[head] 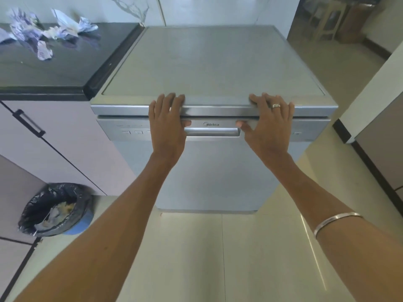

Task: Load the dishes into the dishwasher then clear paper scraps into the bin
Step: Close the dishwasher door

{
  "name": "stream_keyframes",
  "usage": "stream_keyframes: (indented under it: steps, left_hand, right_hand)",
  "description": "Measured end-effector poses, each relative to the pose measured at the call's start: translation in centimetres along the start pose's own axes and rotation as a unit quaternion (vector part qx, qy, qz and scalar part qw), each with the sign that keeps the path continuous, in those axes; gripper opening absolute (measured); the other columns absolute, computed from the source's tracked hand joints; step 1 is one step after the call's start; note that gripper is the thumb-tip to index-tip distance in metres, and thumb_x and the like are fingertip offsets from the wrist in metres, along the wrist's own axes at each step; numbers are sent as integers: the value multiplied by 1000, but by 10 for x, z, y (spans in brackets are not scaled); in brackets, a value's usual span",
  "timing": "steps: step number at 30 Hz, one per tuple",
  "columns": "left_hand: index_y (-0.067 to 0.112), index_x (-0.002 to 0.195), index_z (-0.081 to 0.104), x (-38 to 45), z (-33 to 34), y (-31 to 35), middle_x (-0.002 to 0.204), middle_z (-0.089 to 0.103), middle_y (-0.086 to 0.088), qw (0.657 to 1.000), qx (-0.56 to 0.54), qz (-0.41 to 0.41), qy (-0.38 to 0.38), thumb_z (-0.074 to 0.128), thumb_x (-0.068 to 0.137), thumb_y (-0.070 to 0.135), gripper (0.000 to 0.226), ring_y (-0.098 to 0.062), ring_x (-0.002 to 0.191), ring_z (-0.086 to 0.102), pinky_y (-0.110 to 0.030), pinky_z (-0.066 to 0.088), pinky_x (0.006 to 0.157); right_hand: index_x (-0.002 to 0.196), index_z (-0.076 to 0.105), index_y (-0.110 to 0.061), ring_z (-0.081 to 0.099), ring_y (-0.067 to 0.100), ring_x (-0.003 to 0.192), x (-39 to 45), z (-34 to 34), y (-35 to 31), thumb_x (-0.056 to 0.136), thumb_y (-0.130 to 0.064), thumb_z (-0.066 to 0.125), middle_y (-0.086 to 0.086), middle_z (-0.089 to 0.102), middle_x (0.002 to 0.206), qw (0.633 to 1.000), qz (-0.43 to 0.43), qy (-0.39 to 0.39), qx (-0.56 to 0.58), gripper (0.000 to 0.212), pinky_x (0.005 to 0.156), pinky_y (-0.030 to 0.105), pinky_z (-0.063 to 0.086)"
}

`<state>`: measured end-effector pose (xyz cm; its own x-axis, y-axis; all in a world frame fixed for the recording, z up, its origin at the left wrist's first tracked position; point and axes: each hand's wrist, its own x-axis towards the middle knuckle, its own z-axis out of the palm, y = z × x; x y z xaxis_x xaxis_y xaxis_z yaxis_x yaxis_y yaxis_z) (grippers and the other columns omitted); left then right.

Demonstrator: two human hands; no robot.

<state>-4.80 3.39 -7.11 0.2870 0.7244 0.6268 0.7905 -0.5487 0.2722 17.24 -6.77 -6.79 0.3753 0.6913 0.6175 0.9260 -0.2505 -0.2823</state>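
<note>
A silver dishwasher (213,171) stands in front of me with its door closed. My left hand (166,123) and my right hand (269,125) lie flat against the top of the door, fingers straight over the front edge of the lid, thumbs beside the recessed handle (212,131). Neither hand holds anything. Several crumpled paper scraps (43,33) lie on the black counter (65,70) at the upper left. A bin (56,209) with a black liner stands on the floor at the lower left and has some scraps inside. No dishes are in view.
Pale cabinets with a black handle (28,123) stand under the counter, left of the dishwasher. Cream floor tiles (218,258) stretch in front. A dark-edged wall or cabinet (370,138) runs along the right. A wooden stool (329,20) stands far back right.
</note>
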Motion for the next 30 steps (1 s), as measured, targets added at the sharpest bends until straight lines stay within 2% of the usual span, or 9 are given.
stream_keyframes:
  steps: [5, 8, 10, 12, 15, 23, 26, 30]
  left_hand:
    - [16, 134, 54, -1, -3, 3, 139, 53, -5, 1000, -10, -6, 7, 74, 81, 13, 57, -31, 136, 39, -46, 24, 116]
    - [18, 127, 60, 3, -3, 4, 132, 58, -1, 999, -31, -23, 22, 79, 76, 15, 55, -28, 131, 45, -44, 30, 112]
    - [18, 119, 64, 6, 1, 0, 124, 62, 0, 998, -22, -9, 53, 81, 72, 17, 50, -27, 123, 51, -41, 35, 103]
    - [18, 114, 66, 8, 3, -7, 118, 64, 1, 997, -3, 28, 70, 83, 72, 20, 45, -25, 114, 54, -39, 36, 93]
    - [20, 111, 67, 13, 0, -13, 115, 65, 3, 997, 13, 50, 57, 85, 71, 26, 44, -22, 105, 54, -37, 36, 84]
    - [21, 110, 68, 14, -4, -15, 115, 66, 3, 997, 18, 55, 48, 84, 72, 29, 43, -23, 101, 54, -38, 36, 78]
    - [22, 108, 67, 15, -8, -10, 112, 65, 4, 999, 14, 32, 21, 85, 69, 27, 44, -23, 99, 53, -36, 34, 77]
    - [22, 102, 64, 22, -19, -3, 102, 62, 8, 999, 5, 13, -28, 86, 67, 22, 41, -22, 94, 52, -34, 38, 77]
  right_hand:
    - [129, 54, -28, 38, 25, 134, 1, -2, -7, 73, -49, 76, 1, 51, 135, 1000, 16, 3, -11, 64, 119, 51, 15]
    - [126, 58, -26, 44, 26, 129, 3, 0, -5, 74, -43, 77, 2, 55, 130, 1000, 8, 18, -21, 59, 118, 49, 20]
    - [118, 64, -23, 51, 26, 115, 8, 0, -2, 73, -37, 79, 3, 60, 119, 998, -21, 58, -31, 50, 108, 48, 35]
    - [109, 67, -21, 49, 25, 99, 12, -2, 1, 72, -34, 80, 3, 63, 108, 995, -48, 79, -48, 41, 94, 43, 43]
    - [103, 65, -20, 50, 27, 89, 16, -9, -2, 70, -34, 81, 1, 61, 101, 995, -47, 48, -73, 39, 90, 41, 44]
    - [97, 61, -23, 47, 25, 88, 18, -18, -10, 68, -39, 83, -2, 58, 94, 998, -7, 1, -66, 40, 82, 44, 50]
    - [93, 58, -23, 47, 24, 85, 21, -22, -15, 68, -37, 84, -3, 56, 91, 997, 6, -19, -73, 39, 72, 42, 52]
    - [93, 53, -24, 46, 23, 87, 30, -28, -25, 67, -31, 85, -4, 51, 93, 994, 48, -78, -65, 42, 69, 40, 51]
